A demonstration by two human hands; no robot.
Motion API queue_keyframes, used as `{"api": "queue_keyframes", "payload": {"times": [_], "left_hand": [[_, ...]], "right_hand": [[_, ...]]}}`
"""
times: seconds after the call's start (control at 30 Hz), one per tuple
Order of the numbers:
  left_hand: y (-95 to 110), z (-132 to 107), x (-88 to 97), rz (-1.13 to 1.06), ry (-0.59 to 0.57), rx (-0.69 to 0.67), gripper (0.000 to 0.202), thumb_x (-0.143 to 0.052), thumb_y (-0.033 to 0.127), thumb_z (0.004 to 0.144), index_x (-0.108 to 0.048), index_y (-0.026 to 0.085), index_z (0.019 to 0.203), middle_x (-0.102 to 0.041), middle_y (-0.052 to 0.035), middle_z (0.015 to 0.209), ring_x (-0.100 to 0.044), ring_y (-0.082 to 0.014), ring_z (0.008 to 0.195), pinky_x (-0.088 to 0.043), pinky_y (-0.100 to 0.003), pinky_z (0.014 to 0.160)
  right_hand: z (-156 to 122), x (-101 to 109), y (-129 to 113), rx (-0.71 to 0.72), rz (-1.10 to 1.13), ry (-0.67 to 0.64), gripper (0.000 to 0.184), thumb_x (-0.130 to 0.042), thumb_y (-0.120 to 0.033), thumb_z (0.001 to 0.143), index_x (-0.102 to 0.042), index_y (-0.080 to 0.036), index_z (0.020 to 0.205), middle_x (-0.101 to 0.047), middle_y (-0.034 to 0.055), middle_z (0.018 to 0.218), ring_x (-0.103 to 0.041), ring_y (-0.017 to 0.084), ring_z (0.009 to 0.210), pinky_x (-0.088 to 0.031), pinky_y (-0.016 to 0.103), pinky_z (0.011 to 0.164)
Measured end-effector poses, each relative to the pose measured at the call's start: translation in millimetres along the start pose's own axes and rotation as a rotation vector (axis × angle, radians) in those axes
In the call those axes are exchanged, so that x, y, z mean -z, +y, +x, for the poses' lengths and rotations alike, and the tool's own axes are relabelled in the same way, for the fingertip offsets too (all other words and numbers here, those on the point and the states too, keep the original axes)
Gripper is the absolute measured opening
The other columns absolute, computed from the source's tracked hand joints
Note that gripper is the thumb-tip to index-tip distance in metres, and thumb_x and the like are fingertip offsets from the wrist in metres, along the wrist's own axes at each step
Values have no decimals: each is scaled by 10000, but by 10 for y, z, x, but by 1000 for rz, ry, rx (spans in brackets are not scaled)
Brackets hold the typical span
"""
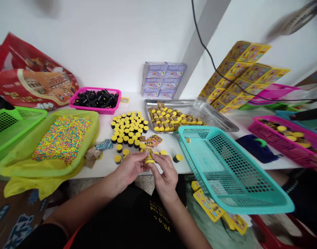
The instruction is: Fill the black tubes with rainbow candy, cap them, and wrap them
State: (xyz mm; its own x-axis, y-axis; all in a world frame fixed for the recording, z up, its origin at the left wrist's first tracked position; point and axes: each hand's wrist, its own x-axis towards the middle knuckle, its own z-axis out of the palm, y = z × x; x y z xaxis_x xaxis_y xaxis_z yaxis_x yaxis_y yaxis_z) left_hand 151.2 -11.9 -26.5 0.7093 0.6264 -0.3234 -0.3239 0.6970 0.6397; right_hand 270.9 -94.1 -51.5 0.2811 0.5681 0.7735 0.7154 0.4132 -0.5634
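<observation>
My left hand (pixel 131 166) and right hand (pixel 165 173) pinch 1 small yellow-ended container (pixel 149 160) between their fingertips, above the near edge of the table (pixel 102 169), in front of the yellow-topped pots (pixel 130 134). I'd hold it steady with 1 hand and roll gently with the other, so its printed label (pixel 149 154) lies flat.

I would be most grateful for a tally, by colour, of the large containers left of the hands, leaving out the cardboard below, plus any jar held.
Green basket: 1
Yellow-lined tub: 1
Pink basket: 1
Red bag: 1
Jar between left hand and right hand: 1
Total: 5
</observation>
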Motion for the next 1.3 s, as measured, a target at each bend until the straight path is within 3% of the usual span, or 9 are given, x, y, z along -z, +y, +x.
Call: {"api": "queue_keyframes", "payload": {"times": [0.23,0.43,0.63,0.77,0.93,1.03,1.3], "left_hand": [[35,-40,-5,-24,2,43,188,-795,250,722,-703,121,825,-686,-59,775,-634,-151,672,-515,-311,711],[36,-23,-7,-8,27,-14,230,-807,273,717,-721,111,855,-701,-73,815,-633,-152,688,-511,-304,712],[21,-11,36,24,19,-10,255,-831,275,686,-717,105,837,-678,-60,769,-629,-148,667,-501,-313,716],[26,-17,-2,35,58,-37,279,-842,324,679,-671,118,754,-672,-47,728,-623,-143,610,-497,-294,645],[-5,-19,-50,19,72,-22,345,-881,354,622,-672,117,761,-675,-36,711,-607,-127,586,-513,-291,636],[-41,-37,-44,9,42,14,378,-878,376,629,-699,106,824,-687,-47,748,-623,-134,621,-527,-305,674],[-77,-67,15,37,28,30,329,-871,349,642,-708,90,763,-686,-60,696,-626,-140,610,-504,-293,687]], "right_hand": [[-3,-1,-7,107,-66,3,319,-667,-127,863,-676,-258,1153,-695,77,1014,-637,228,915,-539,425,802],[-28,-31,15,31,-104,11,381,-634,-201,898,-614,-222,1278,-693,92,1013,-643,238,914,-550,425,798],[-11,-21,31,78,-131,-5,388,-642,-152,885,-635,-259,1258,-680,91,1021,-631,235,908,-543,420,781],[-34,-47,47,144,-209,-43,392,-631,-121,878,-654,-277,1237,-671,93,1008,-615,232,887,-538,402,746],[-60,-70,24,49,-87,-25,438,-625,-125,891,-588,-242,1311,-678,94,1013,-632,228,909,-549,407,773],[-67,-60,26,38,-76,3,359,-613,-143,902,-637,-241,1246,-691,81,967,-644,216,861,-555,391,742],[-88,-22,99,160,-153,-8,288,-603,-111,879,-710,-244,1112,-664,44,769,-603,187,694,-526,364,635]]}}
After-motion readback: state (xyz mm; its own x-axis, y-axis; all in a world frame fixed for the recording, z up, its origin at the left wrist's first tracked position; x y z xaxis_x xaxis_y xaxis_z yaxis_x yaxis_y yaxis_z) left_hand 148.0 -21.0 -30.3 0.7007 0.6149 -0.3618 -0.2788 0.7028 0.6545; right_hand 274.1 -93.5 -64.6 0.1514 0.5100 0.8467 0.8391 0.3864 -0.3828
